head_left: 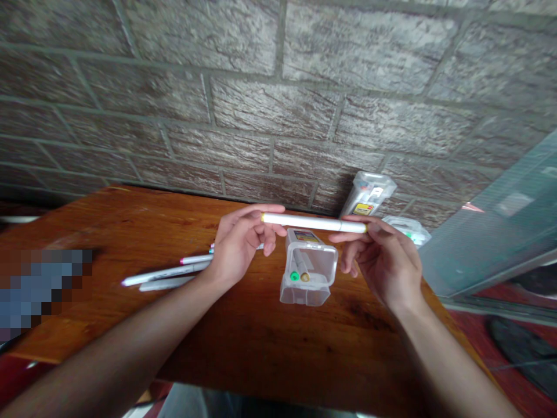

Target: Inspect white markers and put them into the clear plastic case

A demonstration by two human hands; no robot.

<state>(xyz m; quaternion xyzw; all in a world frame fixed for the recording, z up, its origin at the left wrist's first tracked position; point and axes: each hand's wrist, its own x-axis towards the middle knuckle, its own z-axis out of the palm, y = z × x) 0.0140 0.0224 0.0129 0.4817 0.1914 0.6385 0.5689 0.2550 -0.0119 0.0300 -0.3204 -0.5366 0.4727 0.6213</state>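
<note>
A white marker with yellow ends (304, 222) is held level above the table between both hands. My left hand (241, 241) pinches its left end with thumb and fingers. At the other end, my right hand (387, 255) grips the marker's tip the same way. Below the marker, a clear plastic case (307, 293) lies on the table with its lid open. Inside it rest a marker with a green end (295, 276) and one with a brownish-yellow end (305, 277). Several white markers (167, 273) lie loose to the left, partly hidden behind my left hand and wrist.
A closed clear case of markers (368, 194) stands against the stone-block wall (243, 110). Another clear container (409, 231) sits behind my right hand. The wooden table (252, 342) ends at the right, beside a glass panel (491, 215). A pixelated patch (35, 290) covers the left side.
</note>
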